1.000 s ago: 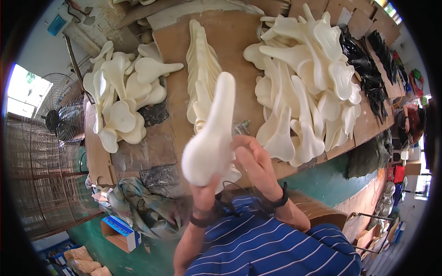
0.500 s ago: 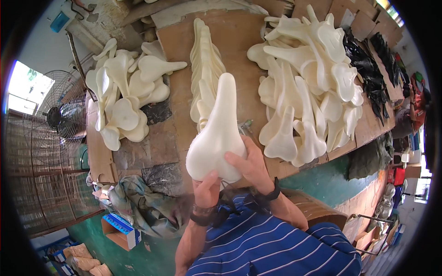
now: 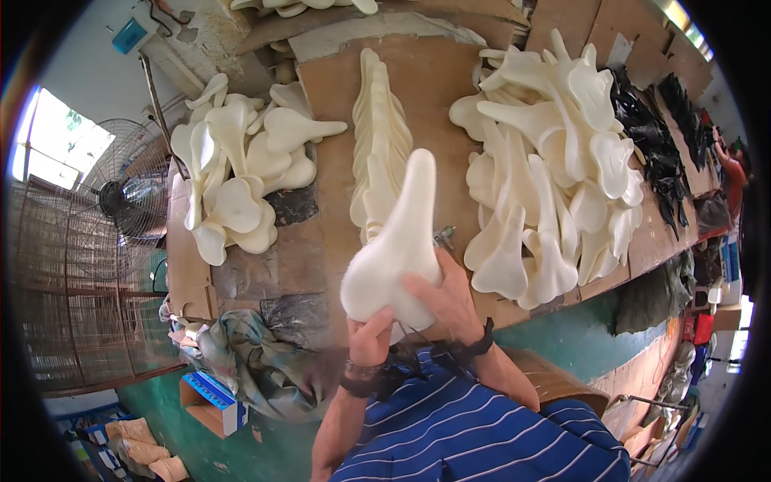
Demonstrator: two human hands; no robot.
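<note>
1. A cream saddle-shaped piece (image 3: 393,257), left hand (image 3: 371,341) and right hand (image 3: 451,301) had shifted rightward in view.
2. Both hands clasped its broad end above the table's (image 3: 333,201) near side.
3. Eased thumbs might have dropped it.
4. One piece was held; one nested row (image 3: 381,136), one left pile (image 3: 241,210) and one right pile (image 3: 582,205) overlapped past counting.

White saddle-shaped piece (image 3: 395,257) (nose forward)

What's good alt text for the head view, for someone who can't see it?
The left hand and right hand hold a cream saddle-shaped pad, narrow end pointing away from the wearer, at a brown table. Beyond the pad lies a row of similar pieces, between a left pile and a right pile; a fan stands at left.
</note>
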